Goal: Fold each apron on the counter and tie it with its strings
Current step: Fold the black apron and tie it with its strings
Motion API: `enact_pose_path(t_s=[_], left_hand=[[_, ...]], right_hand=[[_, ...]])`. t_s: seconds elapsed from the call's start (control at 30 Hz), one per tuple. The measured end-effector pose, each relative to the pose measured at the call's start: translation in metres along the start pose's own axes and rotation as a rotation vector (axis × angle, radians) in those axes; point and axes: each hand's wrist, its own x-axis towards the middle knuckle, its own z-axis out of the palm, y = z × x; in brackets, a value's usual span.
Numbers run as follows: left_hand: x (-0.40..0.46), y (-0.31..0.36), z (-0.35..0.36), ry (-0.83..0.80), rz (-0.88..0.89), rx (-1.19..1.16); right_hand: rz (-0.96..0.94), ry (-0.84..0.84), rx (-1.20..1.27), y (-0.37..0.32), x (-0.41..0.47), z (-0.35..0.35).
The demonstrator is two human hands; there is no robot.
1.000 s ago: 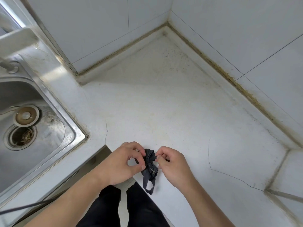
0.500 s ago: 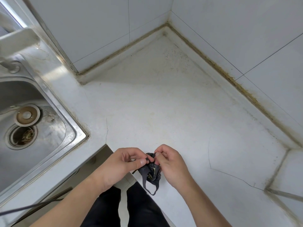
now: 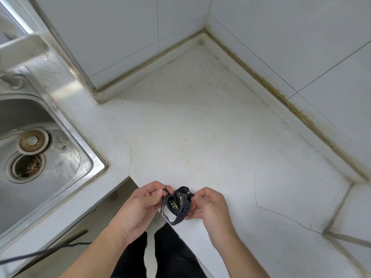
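A small dark apron bundle (image 3: 179,203), rolled tight with a yellowish print showing, hangs between my hands at the counter's front edge. My left hand (image 3: 140,205) pinches one thin dark string at the bundle's upper left. My right hand (image 3: 208,205) pinches the other string at the upper right and cups the bundle's side. A loose loop of string (image 3: 170,219) dangles below the bundle.
The white counter (image 3: 200,127) runs into a tiled corner with stained joints and hairline cracks. A steel sink (image 3: 50,153) with an open drain and a plug lies to the left. A dark cable (image 3: 40,251) crosses the lower left. My dark trousers show below.
The bundle has drawn tighter and rounder as my hands moved apart, each pulling a string sideways. The hanging tail has shortened into a loop.
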Motion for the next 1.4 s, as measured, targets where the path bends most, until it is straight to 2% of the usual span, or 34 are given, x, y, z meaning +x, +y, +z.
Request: enact_pose_path(t_s=[0.1,0.23,0.43,0.57,0.63,0.77,0.93,1.07,1.4], left_hand=[[-0.001,-0.001,0.006,0.014,0.017,0.041],[0.003,0.003,0.009,0.021,0.025,0.462],[0.015,0.009,0.017,0.091,0.032,0.783],[0.019,0.007,0.027,0.126,0.023,1.075],[0.018,0.007,0.031,0.150,0.019,1.026],[0.017,0.010,0.034,0.242,-0.001,0.769],[0.012,0.015,0.030,0.194,-0.040,0.585],[0.013,0.015,0.024,0.178,-0.050,0.562],[0.020,0.010,0.030,0.289,-0.001,0.666]], right_hand=[[-0.007,0.039,-0.099,0.006,0.003,0.000],[-0.138,0.078,-0.345,0.007,0.004,-0.003],[-0.419,-0.059,-0.624,-0.006,0.001,-0.008],[-0.440,-0.124,-0.655,-0.016,0.004,-0.005],[-0.410,-0.121,-0.618,-0.019,0.005,-0.003],[-0.342,-0.135,-0.499,-0.021,0.007,-0.004],[-0.244,-0.149,-0.419,-0.017,0.007,-0.001],[-0.218,-0.117,-0.335,-0.012,0.010,0.000],[-0.178,-0.165,-0.432,-0.009,0.011,0.009]])
